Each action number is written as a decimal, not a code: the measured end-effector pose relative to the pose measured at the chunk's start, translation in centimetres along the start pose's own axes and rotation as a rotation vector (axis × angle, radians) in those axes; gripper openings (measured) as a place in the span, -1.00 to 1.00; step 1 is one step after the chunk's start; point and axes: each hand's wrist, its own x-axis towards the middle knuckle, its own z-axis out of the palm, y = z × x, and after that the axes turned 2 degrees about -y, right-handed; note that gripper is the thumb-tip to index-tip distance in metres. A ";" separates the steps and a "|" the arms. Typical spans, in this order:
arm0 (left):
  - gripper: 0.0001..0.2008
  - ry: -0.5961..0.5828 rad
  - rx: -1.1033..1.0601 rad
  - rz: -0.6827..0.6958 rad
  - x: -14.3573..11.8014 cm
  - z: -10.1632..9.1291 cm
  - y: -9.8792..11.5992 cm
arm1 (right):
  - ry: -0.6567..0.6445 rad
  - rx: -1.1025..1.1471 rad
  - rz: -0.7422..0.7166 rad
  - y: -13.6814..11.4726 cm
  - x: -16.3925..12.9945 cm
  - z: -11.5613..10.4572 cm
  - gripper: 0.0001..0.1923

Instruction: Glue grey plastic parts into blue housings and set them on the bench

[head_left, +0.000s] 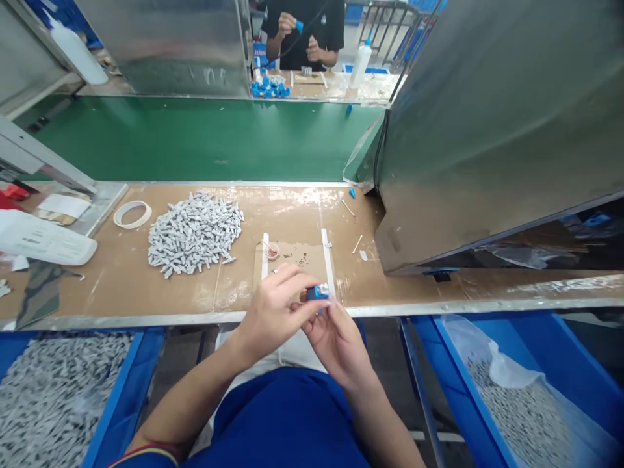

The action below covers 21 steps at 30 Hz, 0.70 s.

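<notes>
With the small blue part (318, 292) pinched between both hands, left hand (273, 311) and right hand (336, 338), just past the tabletop (146, 286) edge, a loosened grip would likely drop it off the edge.

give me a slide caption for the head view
Both hands pinch a small blue part at the bench edge, beside a heap of grey pieces.

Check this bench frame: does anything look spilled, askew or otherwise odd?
Nothing serious. A small blue cap and thin sticks lie loose near the metal housing, away from the grey parts pile. Both hands, left hand and right hand, pinch a blue part.
</notes>
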 end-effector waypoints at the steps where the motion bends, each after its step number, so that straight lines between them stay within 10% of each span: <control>1: -0.91 -0.001 -0.021 -0.043 0.7 -0.6 -1.1 | 0.003 -0.052 -0.016 -0.2 -0.2 -0.5 -0.75; 10: -0.85 -0.052 0.244 -0.493 14.0 -3.1 -18.8 | 0.286 -0.441 -0.270 -6.4 -4.3 -10.7 -0.71; 17: -0.63 -0.161 0.305 -0.462 15.5 -2.3 -21.8 | 0.829 -1.147 -0.802 -17.9 -1.1 -17.7 -0.74; 21: -0.47 -0.139 0.346 -0.455 12.9 -4.9 -19.7 | 0.926 -1.697 -0.790 -26.7 5.1 -18.7 -0.76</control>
